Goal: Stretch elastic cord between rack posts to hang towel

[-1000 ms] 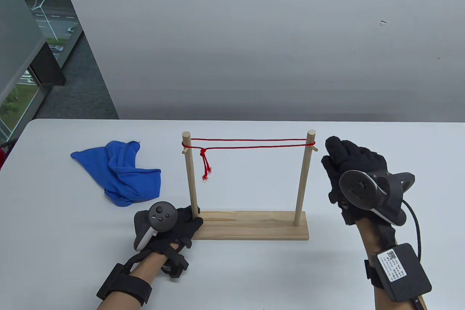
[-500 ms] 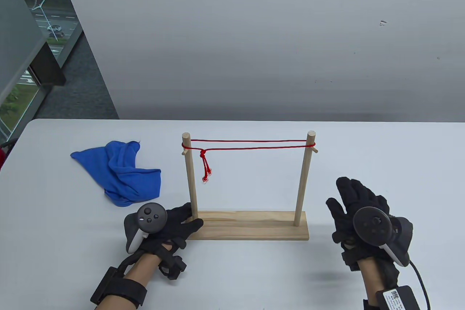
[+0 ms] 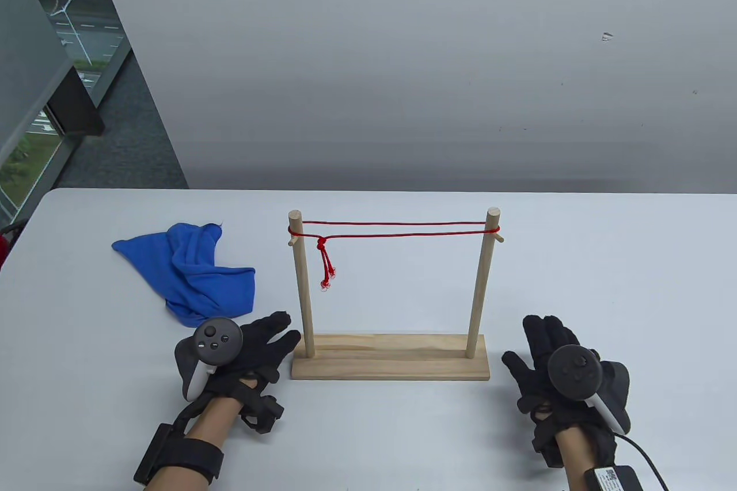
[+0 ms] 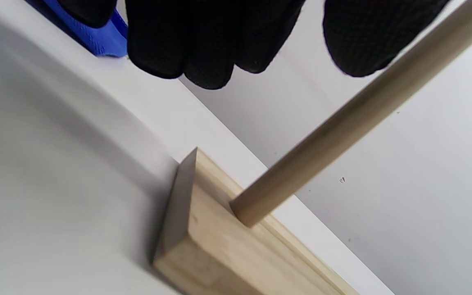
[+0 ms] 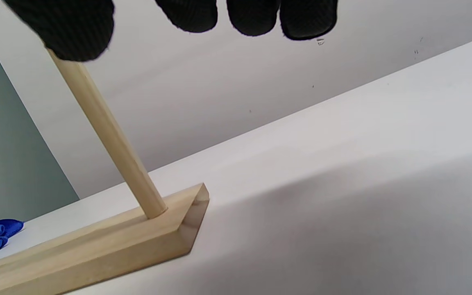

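Two strands of red cord (image 3: 397,229) already run taut between the tops of the left post (image 3: 301,284) and the right post (image 3: 482,282), with a knot and short tail hanging just inside the left post — so the stretching step looks done, and what remains, by my reading, is hanging the towel (image 3: 190,272). It lies crumpled on the table (image 3: 604,261), left of the rack and clear of it, just beyond the left hand (image 3: 253,356). The next move likely falls to that hand: reach for the towel, pinch it by an edge, lift it above the cord and drape it over both strands without dragging the rack or pushing the cord down the posts. The other hand may need to steady the base (image 3: 390,364), since the rack is light-looking and could tip. The left hand is low over the table just left of the base, palm down, fingers spread forward toward the left post; it grips nothing, and in the left wrist view its fingers (image 4: 203,45) hang free above the base corner, with the post passing close beside one fingertip but no clear contact. The right hand (image 3: 550,376) sits palm down to the right of the base and apart from it, fingers extended and loose — empty too. In the right wrist view its fingertips (image 5: 252,16) hang clear of the table, nothing between them.
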{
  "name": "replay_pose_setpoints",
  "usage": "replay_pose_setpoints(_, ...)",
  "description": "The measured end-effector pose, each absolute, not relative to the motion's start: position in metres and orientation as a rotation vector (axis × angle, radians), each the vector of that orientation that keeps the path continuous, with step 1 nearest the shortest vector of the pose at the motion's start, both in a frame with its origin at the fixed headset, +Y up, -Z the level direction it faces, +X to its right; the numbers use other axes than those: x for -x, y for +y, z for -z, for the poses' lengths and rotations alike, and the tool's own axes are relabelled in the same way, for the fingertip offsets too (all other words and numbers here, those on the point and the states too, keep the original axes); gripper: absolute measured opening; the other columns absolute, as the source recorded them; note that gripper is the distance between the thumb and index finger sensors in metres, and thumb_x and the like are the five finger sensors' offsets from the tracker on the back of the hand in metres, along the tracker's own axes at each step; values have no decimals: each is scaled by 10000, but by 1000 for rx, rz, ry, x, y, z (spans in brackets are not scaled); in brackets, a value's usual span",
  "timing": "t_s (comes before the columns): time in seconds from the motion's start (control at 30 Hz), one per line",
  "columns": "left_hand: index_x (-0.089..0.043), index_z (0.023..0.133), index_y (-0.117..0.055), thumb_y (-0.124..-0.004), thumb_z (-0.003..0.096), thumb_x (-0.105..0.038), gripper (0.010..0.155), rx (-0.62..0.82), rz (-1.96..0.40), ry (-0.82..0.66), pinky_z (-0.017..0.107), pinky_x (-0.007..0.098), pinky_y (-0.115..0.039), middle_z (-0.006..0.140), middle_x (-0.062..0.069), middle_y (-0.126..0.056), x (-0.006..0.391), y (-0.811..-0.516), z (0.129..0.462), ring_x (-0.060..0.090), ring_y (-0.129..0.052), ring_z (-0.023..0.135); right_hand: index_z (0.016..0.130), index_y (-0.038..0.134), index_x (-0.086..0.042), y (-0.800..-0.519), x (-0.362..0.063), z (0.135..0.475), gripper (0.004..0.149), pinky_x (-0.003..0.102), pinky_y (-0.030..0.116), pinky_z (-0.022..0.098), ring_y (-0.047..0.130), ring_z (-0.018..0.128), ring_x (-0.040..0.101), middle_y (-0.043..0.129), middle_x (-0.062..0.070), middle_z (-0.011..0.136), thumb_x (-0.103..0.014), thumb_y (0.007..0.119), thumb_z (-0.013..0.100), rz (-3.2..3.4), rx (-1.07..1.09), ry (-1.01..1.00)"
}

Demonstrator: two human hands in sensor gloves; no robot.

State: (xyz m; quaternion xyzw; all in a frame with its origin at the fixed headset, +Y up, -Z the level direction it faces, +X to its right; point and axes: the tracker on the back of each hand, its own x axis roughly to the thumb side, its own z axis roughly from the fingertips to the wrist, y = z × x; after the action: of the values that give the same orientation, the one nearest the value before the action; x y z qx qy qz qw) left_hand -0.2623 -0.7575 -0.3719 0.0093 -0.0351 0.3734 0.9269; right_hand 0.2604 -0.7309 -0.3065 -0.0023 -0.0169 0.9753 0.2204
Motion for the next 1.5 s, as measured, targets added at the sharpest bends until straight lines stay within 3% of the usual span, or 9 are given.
replay_pose_setpoints(0.23,-215,975,-767,-880,413,-543,661,-66,-745,62,726,641,-557,1006,63,-859,300,-735,381,374,-825,896,1059,367,-210,-729,-255,304,760,762,296,619,439,1020,465,332,162,1107,-570,677,465,-2689,-15,-74)
replay_pose_setpoints(0.37,-213,1046,-647,-920,388,-537,782,-70,-629,135,741,657,-504,1093,66,-732,330,-723,392,383,-728,973,1057,374,-208,-726,-254,303,756,760,303,619,446,1018,463,338,163,1105,-565,679,465,-2675,-18,-95)
replay_pose_setpoints(0.6,-220,1133,-351,-967,320,-633,1101,128,-437,220,757,716,-284,1221,65,-391,365,-714,433,418,-405,1127,1056,378,-204,-727,-254,303,752,759,307,619,448,1017,462,348,165,1103,-562,678,467,-2671,-17,-96)
replay_pose_setpoints(0.77,-252,1139,-205,-979,278,-691,1239,299,-360,266,748,737,-194,1243,66,-197,375,-721,465,417,-240,1160,1055,383,-202,-727,-255,303,751,759,309,619,450,1017,461,355,168,1101,-561,679,466,-2680,-12,-115)
replay_pose_setpoints(0.97,-246,1128,-136,-999,243,-703,1318,435,-348,335,734,780,-243,1223,95,-88,388,-740,491,433,-225,1155,1054,389,-200,-727,-255,302,747,758,311,619,450,1019,459,361,165,1100,-560,679,466,-2690,-4,-110)
replay_pose_setpoints(1.27,-192,1133,-248,-1020,247,-662,1265,459,-296,353,758,716,-386,1187,101,-400,393,-757,514,429,-555,1004,1051,402,-194,-731,-255,305,743,757,315,620,452,1018,456,370,163,1099,-558,680,465,-2706,18,-90)
replay_pose_setpoints(1.4,-185,1105,-475,-1018,278,-633,1087,420,-247,343,744,681,-480,1115,93,-582,390,-757,517,410,-674,914,1050,407,-194,-732,-256,307,741,757,316,619,452,1017,457,372,160,1098,-557,680,465,-2707,27,-94)
replay_pose_setpoints(1.5,-219,969,-739,-1020,306,-567,799,282,-222,329,696,628,-613,941,63,-808,385,-756,515,372,-865,732,1048,414,-193,-731,-256,307,738,755,322,620,460,1016,454,380,161,1097,-556,681,464,-2708,25,-113)
